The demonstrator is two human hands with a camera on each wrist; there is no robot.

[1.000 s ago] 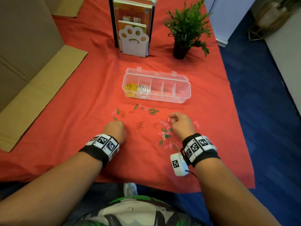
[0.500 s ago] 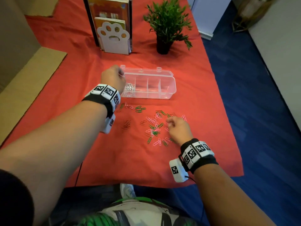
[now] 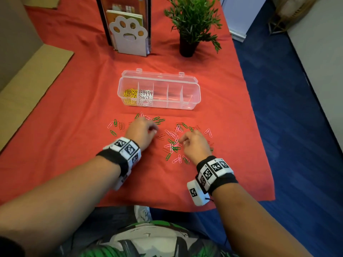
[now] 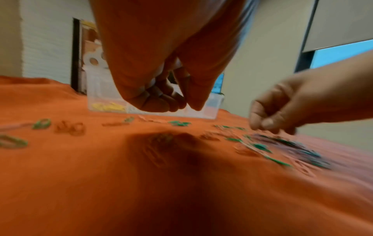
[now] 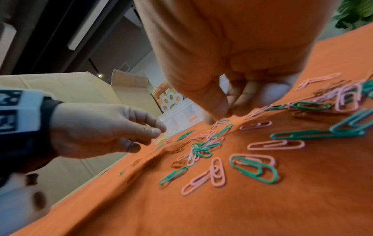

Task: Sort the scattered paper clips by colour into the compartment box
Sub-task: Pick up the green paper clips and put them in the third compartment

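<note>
Far left on the table (image 3: 55,101), red-clothed, lies a flattened cardboard sheet (image 3: 27,93); right of it, toward the far edge, stands a white paw-shaped bookend (image 3: 129,37) fronting some books; farther right, a potted plant (image 3: 193,23).

Mid-table sits the clear compartment box (image 3: 187,84), lid open; its leftmost compartment holds yellow clips (image 3: 130,93), the next one white clips (image 3: 146,94); the compartments to the right show nothing in the head view.

Nearer than the box, loose green, pink and red clips (image 3: 173,143) are scattered across the cloth; a few lie apart at the left, the thickest cluster between the two hands and under the right one.

The left hand (image 3: 142,132) hangs knuckles-up over the left-middle of the scatter; the head view hides its fingers, but the left wrist view shows the fingers (image 4: 157,99) curled in beside the thumb, just above the cloth; it is blurred, and I cannot tell whether anything sits in that grip.

The right hand (image 3: 196,144) is low over the cluster's right side; only the right wrist view shows its thumb and fingers (image 5: 240,97) brought together with their tips at the cloth among pink and green clips (image 5: 252,166); whether the grip has a clip pinched is hidden by the tips.
</note>
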